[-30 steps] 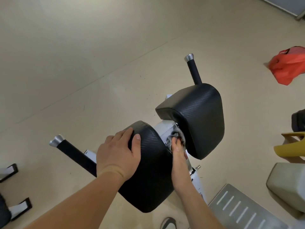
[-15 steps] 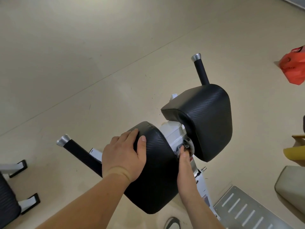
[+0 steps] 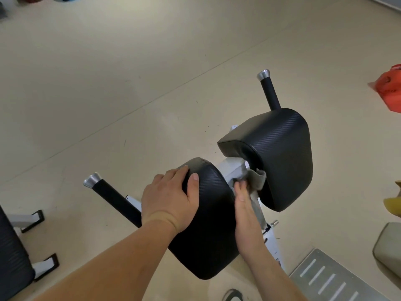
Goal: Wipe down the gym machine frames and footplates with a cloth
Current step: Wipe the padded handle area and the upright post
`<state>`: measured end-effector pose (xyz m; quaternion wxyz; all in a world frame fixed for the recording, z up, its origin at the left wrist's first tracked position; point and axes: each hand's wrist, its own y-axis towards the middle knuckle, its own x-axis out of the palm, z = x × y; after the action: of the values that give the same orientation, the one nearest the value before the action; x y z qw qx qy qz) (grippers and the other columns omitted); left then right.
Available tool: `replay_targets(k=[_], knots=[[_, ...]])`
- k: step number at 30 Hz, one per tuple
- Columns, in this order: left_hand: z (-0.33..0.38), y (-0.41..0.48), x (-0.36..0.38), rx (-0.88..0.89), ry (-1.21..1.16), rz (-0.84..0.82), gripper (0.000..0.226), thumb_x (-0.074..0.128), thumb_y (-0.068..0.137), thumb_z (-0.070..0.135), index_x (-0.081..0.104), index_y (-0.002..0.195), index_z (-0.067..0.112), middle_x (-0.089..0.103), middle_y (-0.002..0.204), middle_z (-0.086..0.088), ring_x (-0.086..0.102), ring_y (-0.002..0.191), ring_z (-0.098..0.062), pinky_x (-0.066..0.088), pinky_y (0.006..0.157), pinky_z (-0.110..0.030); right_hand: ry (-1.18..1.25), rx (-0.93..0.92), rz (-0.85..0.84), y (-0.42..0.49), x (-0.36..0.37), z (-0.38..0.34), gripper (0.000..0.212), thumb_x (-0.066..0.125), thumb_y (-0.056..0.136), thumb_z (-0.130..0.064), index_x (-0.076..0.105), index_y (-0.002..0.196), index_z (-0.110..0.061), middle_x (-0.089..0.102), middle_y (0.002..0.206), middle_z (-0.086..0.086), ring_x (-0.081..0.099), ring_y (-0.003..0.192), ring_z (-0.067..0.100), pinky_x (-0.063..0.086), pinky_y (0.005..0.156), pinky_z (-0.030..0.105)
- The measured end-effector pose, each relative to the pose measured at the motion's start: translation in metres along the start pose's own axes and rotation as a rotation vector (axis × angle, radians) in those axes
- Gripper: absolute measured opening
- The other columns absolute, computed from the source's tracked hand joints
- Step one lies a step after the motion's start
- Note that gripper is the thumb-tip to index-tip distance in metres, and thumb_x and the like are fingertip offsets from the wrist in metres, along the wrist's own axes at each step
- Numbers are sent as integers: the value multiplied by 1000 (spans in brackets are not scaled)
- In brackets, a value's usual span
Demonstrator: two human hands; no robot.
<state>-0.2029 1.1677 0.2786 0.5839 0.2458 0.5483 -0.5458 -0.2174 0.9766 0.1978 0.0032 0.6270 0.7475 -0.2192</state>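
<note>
A gym machine stands below me with two black padded rests, the left pad (image 3: 208,235) and the right pad (image 3: 282,153), on a white frame (image 3: 232,168). My left hand (image 3: 169,203) rests on top of the left pad, fingers draped over its far edge. My right hand (image 3: 245,209) reaches into the gap between the pads and holds a bunched grey cloth (image 3: 258,179) against the white frame. A ribbed metal footplate (image 3: 329,276) lies at the lower right.
Black handles with silver caps stick out at the left (image 3: 115,198) and at the back (image 3: 269,92). Another machine's black pad and feet (image 3: 13,257) sit at the left edge. An orange bag (image 3: 390,90), a yellow object (image 3: 393,205) and a beige object (image 3: 388,246) line the right side.
My right hand has slid the cloth up along the frame between the pads, and more of the cloth shows now. My left hand stays on the left pad.
</note>
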Motion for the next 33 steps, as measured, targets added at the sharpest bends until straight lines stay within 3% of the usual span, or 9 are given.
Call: replay_targets(k=[3,7,10,13,16,19,21,26,33], knots=[[0,-1,1,-1,7,13,58,11,103,60,42,148,39,57,141,11,52,124,-19,47,97,-39,-8,-87,-12,1,-3,1,54,20,107,-59,36,151,-34,27,160,-23,18,149,-12,13,121,12],[3,-3,0,7,24,35,56,11,104,59,45,144,39,60,136,9,54,120,-20,49,93,-41,109,62,-6,-6,-21,37,36,31,106,-63,45,137,-52,39,144,-36,36,130,-25,25,111,6],[10,-9,0,14,60,31,62,5,104,55,40,149,33,54,145,2,51,128,-24,47,102,-45,263,421,93,-10,-28,85,42,48,97,-68,50,130,-43,59,124,-12,57,115,6,40,105,28],[23,-19,0,102,185,91,62,6,106,50,16,162,25,18,170,-4,21,155,-26,24,125,-46,296,605,88,-20,-38,85,55,47,94,-73,46,131,-32,54,126,3,53,119,24,41,110,38],[44,-30,12,421,321,79,61,14,107,50,3,163,29,-1,172,2,-7,158,-23,1,129,-46,176,351,119,-37,-39,50,70,31,92,-82,41,146,-38,48,143,-8,49,129,12,35,117,26],[51,-32,32,499,498,104,61,12,106,53,14,162,31,6,172,2,-15,156,-32,-7,127,-51,193,-18,54,-60,-36,22,49,33,101,-56,34,149,-47,35,151,-35,30,139,-19,24,107,-1],[51,-30,38,463,555,133,60,16,105,52,29,159,28,19,170,-2,-4,157,-37,-1,127,-54,162,-157,-9,-44,-31,20,39,35,107,-52,33,146,-51,32,155,-38,25,145,-15,23,116,9],[51,-28,44,487,562,191,54,29,104,49,46,149,25,38,162,-5,15,154,-40,10,125,-55,-422,-288,-60,24,-21,57,47,11,111,-48,2,156,-56,-8,169,-22,-14,156,7,11,128,51],[53,-27,43,473,556,204,50,31,103,48,45,145,25,36,161,-6,15,153,-41,13,126,-56,-195,-161,-88,-3,-27,83,51,28,111,-45,12,160,-39,0,164,-30,-4,149,-16,1,124,15]])
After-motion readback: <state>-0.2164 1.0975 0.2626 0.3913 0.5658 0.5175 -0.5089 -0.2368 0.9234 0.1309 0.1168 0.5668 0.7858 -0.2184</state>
